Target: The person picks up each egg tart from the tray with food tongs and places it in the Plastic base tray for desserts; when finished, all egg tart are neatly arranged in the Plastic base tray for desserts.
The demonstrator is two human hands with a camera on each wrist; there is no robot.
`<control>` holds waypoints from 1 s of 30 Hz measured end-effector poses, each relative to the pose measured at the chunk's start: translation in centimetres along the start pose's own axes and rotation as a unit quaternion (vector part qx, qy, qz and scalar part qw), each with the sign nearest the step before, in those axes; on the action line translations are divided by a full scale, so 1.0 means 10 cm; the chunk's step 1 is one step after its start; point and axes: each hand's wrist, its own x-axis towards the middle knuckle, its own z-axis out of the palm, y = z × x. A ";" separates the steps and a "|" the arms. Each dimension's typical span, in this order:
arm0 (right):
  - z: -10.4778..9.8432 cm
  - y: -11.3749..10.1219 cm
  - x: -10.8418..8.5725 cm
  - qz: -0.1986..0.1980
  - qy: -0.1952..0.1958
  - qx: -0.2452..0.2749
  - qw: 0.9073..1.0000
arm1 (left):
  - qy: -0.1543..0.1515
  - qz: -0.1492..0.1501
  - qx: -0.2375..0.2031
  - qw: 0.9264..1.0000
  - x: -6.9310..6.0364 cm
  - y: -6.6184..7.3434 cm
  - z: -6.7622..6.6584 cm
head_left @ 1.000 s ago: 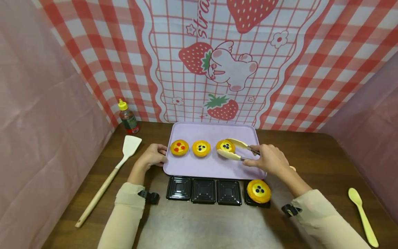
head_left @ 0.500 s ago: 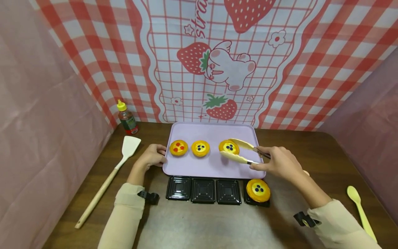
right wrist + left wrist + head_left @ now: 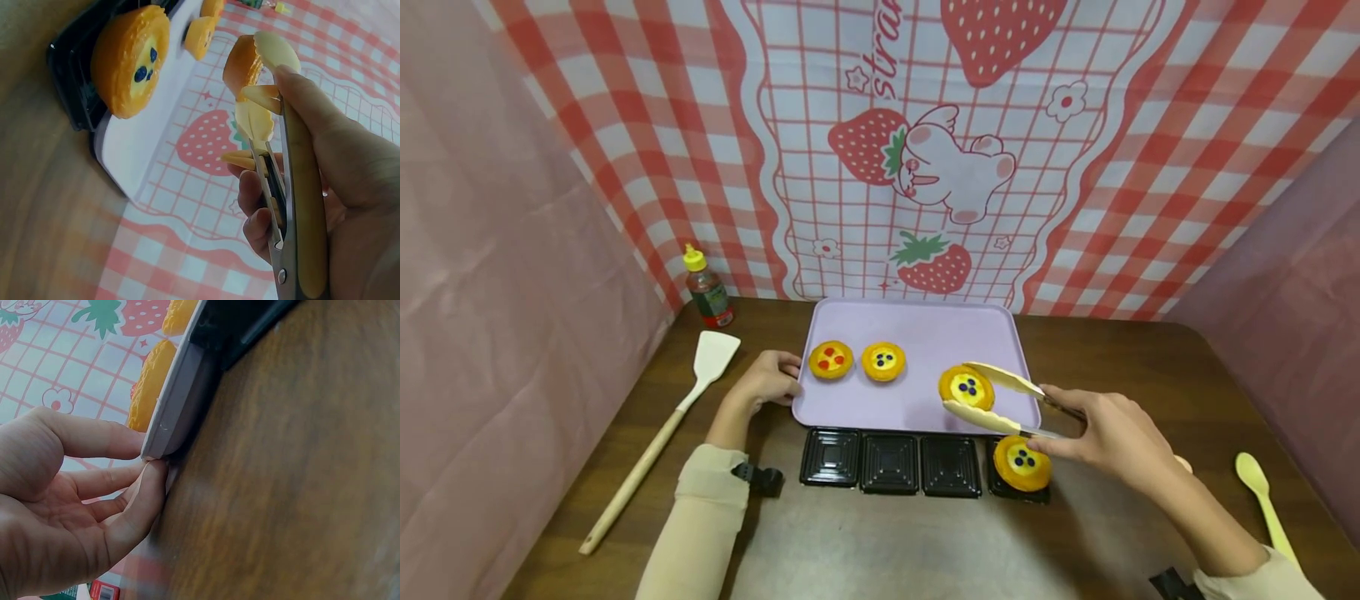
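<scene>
My right hand (image 3: 1120,437) grips a pair of tongs (image 3: 306,206) with cream tips. Between the tips is an egg tart (image 3: 966,388) with blueberry-like dots, raised above the right part of the lilac tray (image 3: 917,321). At the tray's left edge, my left hand (image 3: 770,379) pinches the rim; the left wrist view shows thumb and finger (image 3: 103,439) meeting it. Two tarts lie on the tray: a red-topped tart (image 3: 831,360) and a blue-dotted tart (image 3: 883,362). Another blue-dotted tart (image 3: 128,62) sits on the rightmost black square holder (image 3: 1041,496).
Three more black holders, including the leftmost holder (image 3: 831,457), line up along the tray's front. A white spatula (image 3: 688,392) and a yellow-capped bottle (image 3: 709,292) are on the left, a yellow spoon (image 3: 1262,500) on the right. Checked cloth (image 3: 1150,167) hangs behind.
The tongs closed around the third tart, lifted it off the tray and carried it right and toward the tray's front edge. The left hand stayed at the rim.
</scene>
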 end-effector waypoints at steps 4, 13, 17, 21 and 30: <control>0.03 0.00 -0.11 0.002 -0.007 0.001 1.000 | 0.000 -0.001 -0.001 1.000 0.00 0.00 -0.01; 0.06 -0.01 -0.29 -0.025 0.009 -0.018 0.999 | 0.000 -0.008 -0.002 1.000 0.01 0.00 -0.02; 0.09 -0.03 -0.32 -0.037 0.011 -0.018 0.999 | 0.003 -0.009 0.001 1.000 0.01 0.01 -0.01; 0.14 -0.04 -0.34 -0.041 0.003 -0.014 0.999 | 0.002 -0.005 -0.002 1.000 0.01 0.02 0.00; 0.26 -0.04 -0.37 -0.054 -0.027 -0.004 0.998 | -0.003 -0.005 -0.006 1.000 0.01 0.00 0.02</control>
